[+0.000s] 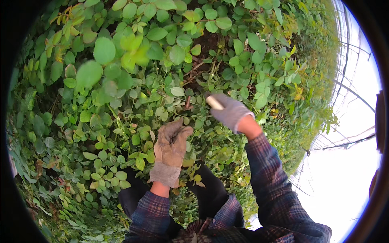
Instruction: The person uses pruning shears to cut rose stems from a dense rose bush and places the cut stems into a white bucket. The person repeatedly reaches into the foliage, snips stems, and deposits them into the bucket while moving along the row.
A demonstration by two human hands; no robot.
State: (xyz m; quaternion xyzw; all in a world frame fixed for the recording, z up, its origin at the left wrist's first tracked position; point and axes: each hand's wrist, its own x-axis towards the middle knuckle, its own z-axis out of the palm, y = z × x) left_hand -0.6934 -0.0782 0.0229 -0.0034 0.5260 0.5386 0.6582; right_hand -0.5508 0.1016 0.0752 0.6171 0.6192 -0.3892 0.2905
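My left hand (170, 144), in a tan work glove with a knitted cuff, is among low leafy stems in the middle of the view. Its fingers are curled in towards the thumb, and whether a stem is caught between them cannot be seen. To the upper right, my right hand (228, 111), in a grey glove, is closed around the pale handle (214, 102) of a hand tool. Motion blurs this hand, and the tool's working end cannot be made out. Between the hands, a short reddish-brown woody stub (187, 103) shows among rose-like leaves (177, 91).
Dense rose-like bushes (158, 33) with toothed leaves surround both hands. Bare brown stems (194, 71) show in a dark gap beyond them. My dark-clad leg (209, 182) stands among the foliage. At right, a thin framework (354, 94) crosses bright background.
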